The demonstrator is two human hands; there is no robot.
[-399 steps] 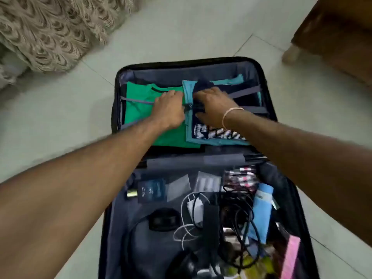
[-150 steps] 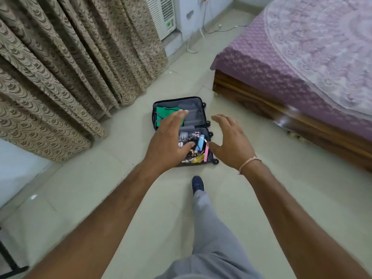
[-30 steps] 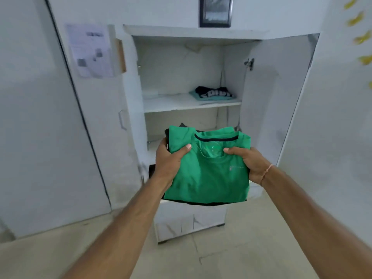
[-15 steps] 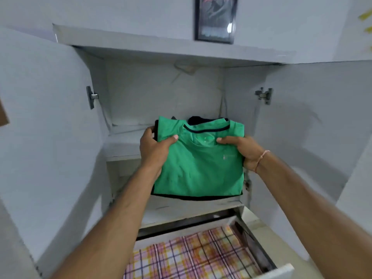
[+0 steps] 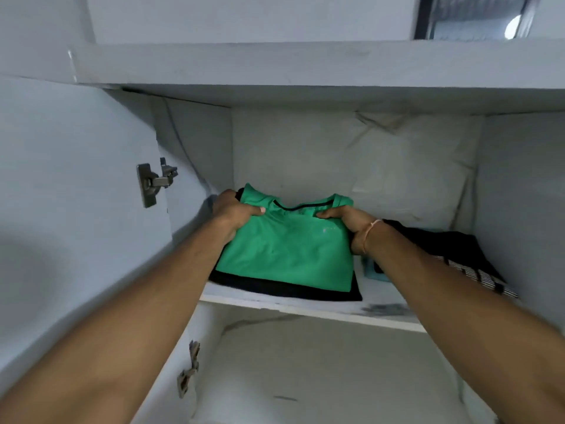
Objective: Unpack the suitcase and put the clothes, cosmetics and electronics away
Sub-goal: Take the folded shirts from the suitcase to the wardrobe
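The folded green T-shirt (image 5: 287,255) sits on top of a dark folded garment (image 5: 284,290), and the pair lies on the white cupboard shelf (image 5: 305,307), toward its left half. The left hand (image 5: 235,214) holds the stack at its 10 o'clock corner, thumb curled over the green cloth and fingers hidden behind it. The right hand (image 5: 348,223) pinches the 2 o'clock corner beside the collar, thumb on top. So each grip is closed on the shirt, not slack.

At 3 o'clock from the stack, close beside it, lies a dark shirt with white stripes (image 5: 452,258) over a teal one (image 5: 374,270); the right forearm crosses above them.

The risks, as I judge them: the stack's near edge lies close to the shelf lip, so letting go without pushing deeper could leave it overhanging and let it slide off. Pulling the hands out quickly could drag the green top layer off the dark one and undo the fold. The right arm, drawing back, could snag and rumple the neighbouring pile.
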